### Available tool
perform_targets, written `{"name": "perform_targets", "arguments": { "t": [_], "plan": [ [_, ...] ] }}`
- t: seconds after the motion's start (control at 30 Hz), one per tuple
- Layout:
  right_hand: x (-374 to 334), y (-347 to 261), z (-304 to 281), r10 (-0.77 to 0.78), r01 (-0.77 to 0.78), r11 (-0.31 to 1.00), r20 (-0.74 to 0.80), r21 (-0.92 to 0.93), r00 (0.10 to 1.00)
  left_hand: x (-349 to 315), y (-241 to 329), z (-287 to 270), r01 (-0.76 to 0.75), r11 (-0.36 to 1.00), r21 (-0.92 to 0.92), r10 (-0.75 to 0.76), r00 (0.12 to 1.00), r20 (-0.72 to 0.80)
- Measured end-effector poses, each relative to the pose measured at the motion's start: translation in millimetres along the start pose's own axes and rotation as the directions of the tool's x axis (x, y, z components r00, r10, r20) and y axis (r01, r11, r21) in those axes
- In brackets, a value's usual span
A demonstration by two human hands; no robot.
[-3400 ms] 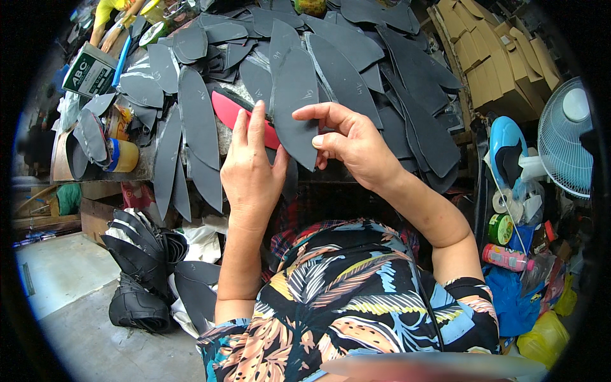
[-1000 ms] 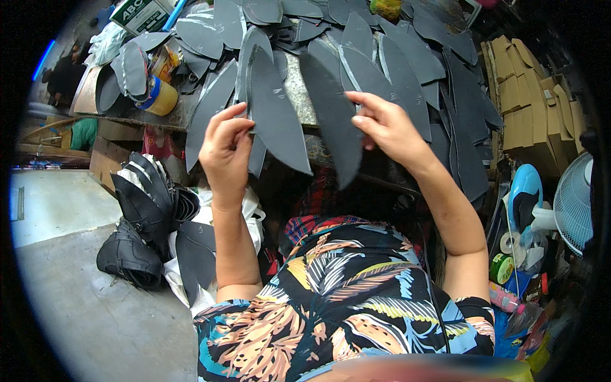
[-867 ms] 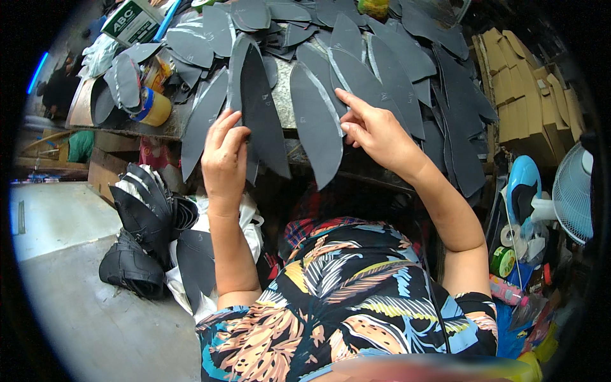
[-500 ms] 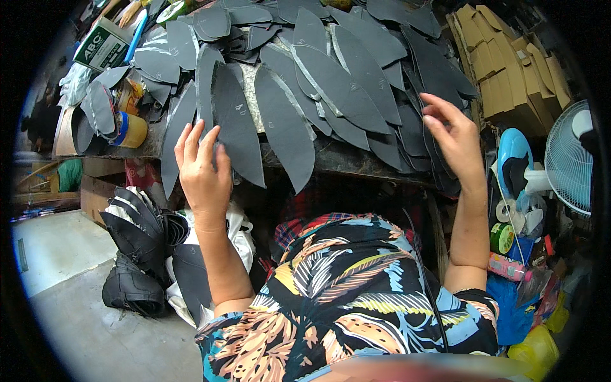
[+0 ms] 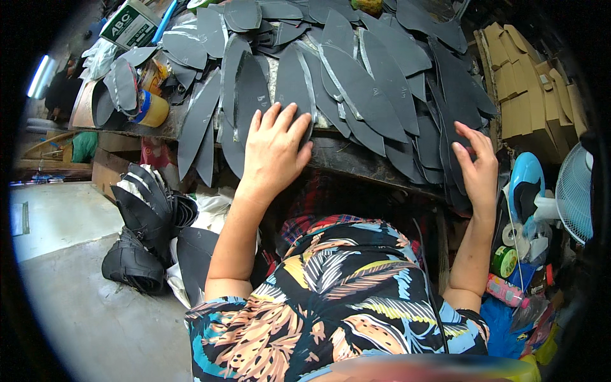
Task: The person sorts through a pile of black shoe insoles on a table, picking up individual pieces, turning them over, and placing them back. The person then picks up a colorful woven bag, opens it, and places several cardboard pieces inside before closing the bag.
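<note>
Many black leaf-shaped pieces [image 5: 366, 86] overlap across the worktable [image 5: 356, 167], some with shiny pale strips along an edge and small light marks. My left hand [image 5: 275, 153] lies palm down on one piece [image 5: 294, 79] near the table's front edge, fingers stretched and slightly apart. It covers that piece's lower end. At the right end of the table, my right hand [image 5: 478, 167] is beside a stack of long black pieces [image 5: 450, 108]. Its fingers are half bent and apart, with nothing visible between them.
A blue-rimmed jar [image 5: 153, 110] and a green-and-white box [image 5: 132, 24] stand at the far left. Folded cardboard [image 5: 531, 89] and a fan [image 5: 576, 191] are on the right. Bundled black pieces [image 5: 143, 235] rest below left, beside a grey surface [image 5: 70, 299].
My left hand has moved right, from over the leftmost pieces onto a middle one. My right hand has come down toward the table's near edge. The whole view has shifted slightly.
</note>
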State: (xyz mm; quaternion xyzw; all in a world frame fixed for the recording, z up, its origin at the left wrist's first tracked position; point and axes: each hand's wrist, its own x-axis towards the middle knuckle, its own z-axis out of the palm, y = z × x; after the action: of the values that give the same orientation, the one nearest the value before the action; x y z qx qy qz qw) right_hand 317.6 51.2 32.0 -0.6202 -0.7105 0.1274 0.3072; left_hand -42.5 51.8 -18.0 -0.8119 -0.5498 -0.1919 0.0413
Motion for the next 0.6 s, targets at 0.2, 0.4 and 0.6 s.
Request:
{"name": "perform_targets", "arguments": {
  "t": [0.2, 0.4, 0.6],
  "plan": [
    [22, -43, 46, -0.409, 0.412, 0.911, 0.103, -0.006, 0.907, 18, -18, 18, 0.082, 0.987, 0.137, -0.051, 0.975, -0.218],
    [43, -59, 85, -0.476, 0.515, 0.836, 0.213, -0.192, 0.853, 29, -12, 23, 0.272, 0.943, 0.191, -0.240, 0.955, -0.176],
    [61, -51, 90, -0.344, 0.370, 0.890, 0.142, -0.267, 0.928, 31, -8, 16, 0.204, 0.963, 0.175, -0.148, 0.946, -0.289]
  ]
}}
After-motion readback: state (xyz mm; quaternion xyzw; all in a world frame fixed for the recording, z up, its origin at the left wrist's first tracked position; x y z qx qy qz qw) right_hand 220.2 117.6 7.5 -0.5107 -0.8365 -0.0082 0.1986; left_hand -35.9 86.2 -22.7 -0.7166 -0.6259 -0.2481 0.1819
